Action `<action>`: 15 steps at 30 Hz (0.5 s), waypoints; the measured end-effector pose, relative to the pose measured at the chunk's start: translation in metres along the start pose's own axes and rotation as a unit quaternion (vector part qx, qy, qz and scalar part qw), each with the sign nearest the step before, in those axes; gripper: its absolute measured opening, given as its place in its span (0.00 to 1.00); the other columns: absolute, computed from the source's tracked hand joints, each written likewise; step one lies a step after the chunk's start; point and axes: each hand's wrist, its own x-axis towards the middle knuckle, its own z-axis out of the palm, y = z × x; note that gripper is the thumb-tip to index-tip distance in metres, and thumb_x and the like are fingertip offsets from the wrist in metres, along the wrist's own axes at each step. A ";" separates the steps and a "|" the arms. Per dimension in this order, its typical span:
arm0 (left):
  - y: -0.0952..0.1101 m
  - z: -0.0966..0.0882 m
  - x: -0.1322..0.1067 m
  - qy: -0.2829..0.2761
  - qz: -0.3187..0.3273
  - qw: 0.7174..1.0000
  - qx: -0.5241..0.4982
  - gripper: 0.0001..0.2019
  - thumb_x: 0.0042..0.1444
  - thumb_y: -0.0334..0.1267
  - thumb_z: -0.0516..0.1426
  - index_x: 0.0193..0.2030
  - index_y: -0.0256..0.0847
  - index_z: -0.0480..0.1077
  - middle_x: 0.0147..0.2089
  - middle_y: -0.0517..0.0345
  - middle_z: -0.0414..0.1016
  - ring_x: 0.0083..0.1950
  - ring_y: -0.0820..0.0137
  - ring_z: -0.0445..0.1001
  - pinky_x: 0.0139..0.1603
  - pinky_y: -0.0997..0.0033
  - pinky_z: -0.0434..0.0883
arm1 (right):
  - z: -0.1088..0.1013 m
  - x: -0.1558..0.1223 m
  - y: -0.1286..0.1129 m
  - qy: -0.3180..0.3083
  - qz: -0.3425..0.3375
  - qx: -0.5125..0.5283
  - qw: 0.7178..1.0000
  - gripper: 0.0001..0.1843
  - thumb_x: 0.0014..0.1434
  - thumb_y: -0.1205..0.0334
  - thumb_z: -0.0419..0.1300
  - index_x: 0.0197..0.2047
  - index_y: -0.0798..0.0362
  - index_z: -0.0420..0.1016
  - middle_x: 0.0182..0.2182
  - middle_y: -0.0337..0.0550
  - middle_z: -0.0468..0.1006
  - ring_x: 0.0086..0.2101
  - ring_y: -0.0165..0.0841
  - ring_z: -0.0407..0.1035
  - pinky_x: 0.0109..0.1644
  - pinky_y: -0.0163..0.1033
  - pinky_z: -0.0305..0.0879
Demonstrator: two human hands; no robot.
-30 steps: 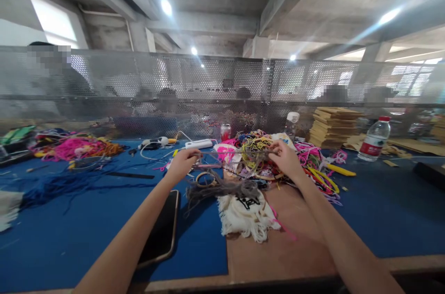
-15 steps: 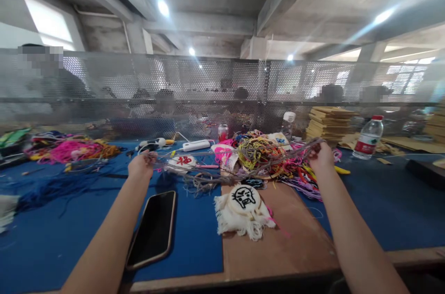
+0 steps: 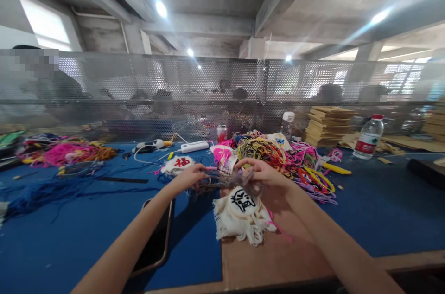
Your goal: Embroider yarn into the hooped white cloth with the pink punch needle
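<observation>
A bundle of grey yarn (image 3: 219,182) runs between my two hands above the middle of the table. My left hand (image 3: 192,177) is closed on its left end, fingertips partly hidden in the strands. The right hand (image 3: 267,177) grips the other end, where a gathered loop, somewhat blurred, hangs by the fingers. Just below the yarn lies an embroidery hoop (image 3: 245,202) with a black stitched face on white fringed cloth. Behind my left hand sits another white embroidered piece (image 3: 179,163) bearing a red character. A heap of colourful yarn (image 3: 260,152) lies behind my right hand.
A phone (image 3: 156,243) lies partly under my left forearm. At the back stand a drink can (image 3: 221,133), a white power strip (image 3: 194,146) and a stack of yellowish boards (image 3: 328,126). A water bottle (image 3: 369,138) stands right; pink yarn (image 3: 69,151) lies left.
Both hands have come inward from wide apart to near the middle. The grey yarn, stretched long between them before, is now short and bunched, with a loop at my right hand.
</observation>
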 end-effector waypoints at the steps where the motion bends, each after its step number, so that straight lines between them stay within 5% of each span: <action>1: 0.004 0.002 -0.003 -0.087 0.011 0.992 -0.086 0.20 0.49 0.40 0.52 0.51 0.46 0.65 0.43 0.50 0.72 0.33 0.64 0.72 0.28 0.70 0.62 | 0.009 0.005 0.008 -0.025 0.003 0.020 0.999 0.18 0.48 0.63 0.61 0.44 0.51 0.67 0.26 0.38 0.76 0.17 0.22 0.63 0.20 0.28 0.57; 4: 0.015 0.006 -0.013 -0.245 0.070 0.930 -0.263 0.30 0.47 0.38 0.56 0.59 0.56 0.54 0.59 0.51 0.58 0.39 0.65 0.73 0.24 0.74 0.62 | 0.025 0.014 0.027 -0.041 0.006 0.056 0.998 0.18 0.51 0.58 0.59 0.46 0.50 0.66 0.34 0.42 0.76 0.24 0.25 0.69 0.28 0.31 0.63; 8: 0.022 0.013 -0.023 -0.360 0.092 0.873 -0.317 0.37 0.46 0.35 0.59 0.61 0.57 0.48 0.56 0.49 0.61 0.34 0.70 0.73 0.26 0.74 0.64 | 0.030 0.016 0.033 -0.019 -0.008 0.090 0.996 0.17 0.53 0.56 0.58 0.45 0.52 0.66 0.36 0.44 0.75 0.29 0.27 0.70 0.34 0.34 0.64; 11: 0.024 0.020 -0.023 -0.369 0.100 0.873 -0.304 0.33 0.46 0.35 0.60 0.59 0.48 0.54 0.41 0.54 0.69 0.28 0.75 0.69 0.28 0.73 0.64 | 0.027 0.015 0.030 0.009 -0.017 0.120 0.993 0.18 0.50 0.59 0.60 0.45 0.51 0.66 0.32 0.40 0.75 0.26 0.25 0.68 0.31 0.32 0.62; 15: 0.016 0.020 -0.013 -0.294 0.104 0.916 -0.252 0.16 0.46 0.38 0.59 0.43 0.38 0.68 0.29 0.61 0.67 0.21 0.81 0.60 0.21 0.77 0.57 | 0.011 0.014 0.020 0.064 -0.025 0.063 0.996 0.16 0.46 0.62 0.63 0.40 0.50 0.68 0.25 0.33 0.70 0.21 0.22 0.60 0.24 0.28 0.54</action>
